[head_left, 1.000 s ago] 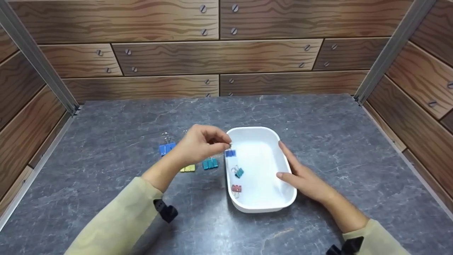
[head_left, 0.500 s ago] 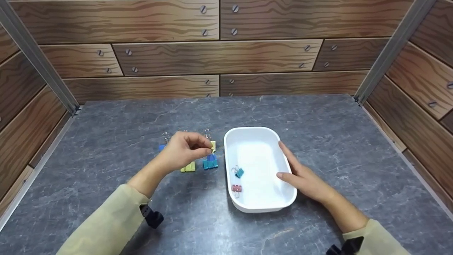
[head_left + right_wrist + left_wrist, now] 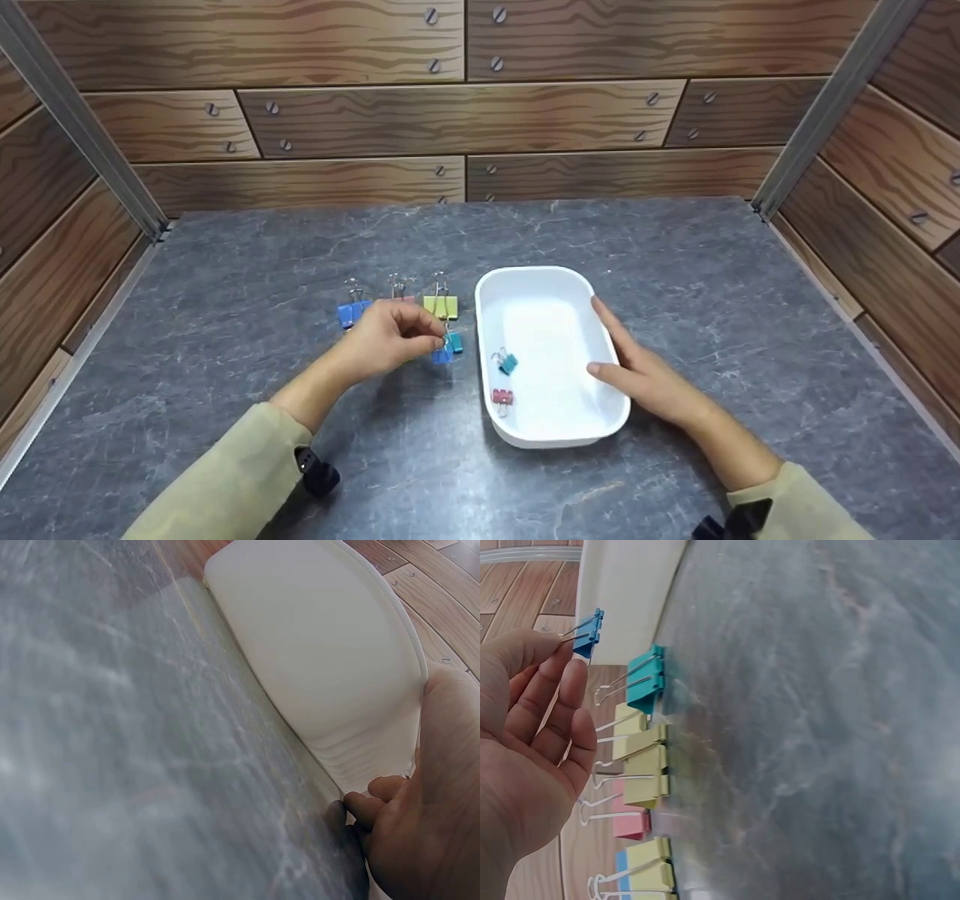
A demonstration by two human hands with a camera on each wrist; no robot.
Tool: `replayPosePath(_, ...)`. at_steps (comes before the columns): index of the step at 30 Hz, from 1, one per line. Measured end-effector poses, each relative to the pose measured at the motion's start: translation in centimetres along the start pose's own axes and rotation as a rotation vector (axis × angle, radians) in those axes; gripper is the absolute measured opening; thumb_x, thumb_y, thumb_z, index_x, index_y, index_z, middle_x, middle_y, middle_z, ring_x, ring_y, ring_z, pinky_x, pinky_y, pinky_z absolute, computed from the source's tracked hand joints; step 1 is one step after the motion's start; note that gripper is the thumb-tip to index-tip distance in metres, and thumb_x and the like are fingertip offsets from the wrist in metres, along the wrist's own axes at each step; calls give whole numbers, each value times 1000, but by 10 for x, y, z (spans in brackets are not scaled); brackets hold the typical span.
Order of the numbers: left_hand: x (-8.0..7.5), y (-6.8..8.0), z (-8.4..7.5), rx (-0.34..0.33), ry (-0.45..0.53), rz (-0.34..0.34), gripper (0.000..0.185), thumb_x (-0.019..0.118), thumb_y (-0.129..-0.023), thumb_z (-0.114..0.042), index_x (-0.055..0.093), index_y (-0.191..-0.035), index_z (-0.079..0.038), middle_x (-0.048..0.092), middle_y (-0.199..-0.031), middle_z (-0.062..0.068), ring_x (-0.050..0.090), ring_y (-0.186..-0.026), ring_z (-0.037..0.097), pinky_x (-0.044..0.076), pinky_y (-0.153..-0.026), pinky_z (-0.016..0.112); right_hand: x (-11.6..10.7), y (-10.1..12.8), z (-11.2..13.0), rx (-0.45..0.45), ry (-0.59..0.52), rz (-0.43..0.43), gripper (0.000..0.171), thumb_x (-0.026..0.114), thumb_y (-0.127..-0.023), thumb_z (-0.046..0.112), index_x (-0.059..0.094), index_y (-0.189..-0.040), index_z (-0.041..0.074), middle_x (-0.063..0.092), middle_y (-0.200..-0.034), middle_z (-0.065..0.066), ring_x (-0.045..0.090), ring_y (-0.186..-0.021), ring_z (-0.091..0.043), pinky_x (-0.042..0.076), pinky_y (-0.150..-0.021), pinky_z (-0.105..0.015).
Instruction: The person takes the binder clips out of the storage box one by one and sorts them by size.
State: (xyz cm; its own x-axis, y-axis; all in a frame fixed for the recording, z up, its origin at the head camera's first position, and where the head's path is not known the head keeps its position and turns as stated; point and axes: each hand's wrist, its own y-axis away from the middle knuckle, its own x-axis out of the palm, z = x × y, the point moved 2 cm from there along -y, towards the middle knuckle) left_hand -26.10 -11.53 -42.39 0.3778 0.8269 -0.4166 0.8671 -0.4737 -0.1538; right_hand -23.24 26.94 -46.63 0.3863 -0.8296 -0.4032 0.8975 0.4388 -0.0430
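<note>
My left hand (image 3: 391,334) pinches a small blue binder clip (image 3: 587,634) by its wire handle, between thumb and fingertips. In the head view this blue clip hangs in front of a larger teal binder clip (image 3: 456,343), partly covering it. At the right, my right hand (image 3: 654,384) grips the side of a white tub (image 3: 555,289), thumb over the rim and fingers along the outer wall. Inside the tub, near its left wall, lie a small teal binder clip (image 3: 508,364) and a small red one (image 3: 502,397).
Left of the tub stand more large binder clips: a blue one (image 3: 353,313), a yellow one (image 3: 441,307) and a pink one (image 3: 631,822), partly hidden by my left hand in the head view. The grey marbled tabletop (image 3: 300,240) is bounded by wood-patterned walls (image 3: 360,120).
My left hand has moved left from the tub's left rim, then slightly nearer to me, carrying the small blue binder clip out over the table. My right hand and the tub have stayed put.
</note>
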Motion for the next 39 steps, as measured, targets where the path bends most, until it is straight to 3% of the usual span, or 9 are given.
replayPosePath(21,17,5,15,22,-13,68,8,78,-92,1,78,-99,5,77,-92,10,66,-79,11,56,-72,21,0,0,1,8,11,-6,89,66,-105,22,8,-172,33,8,-177,-16,18,-157,-35,40,-108,-21)
replayPosePath(39,21,6,17,-4,-32,79,7,78,-92,-1,79,-99,1,77,-91,7,67,-82,13,56,-74,23,0,1,1,3,-12,15,88,65,-106,23,7,-172,32,10,-176,-18,26,-154,-39,50,-102,-28)
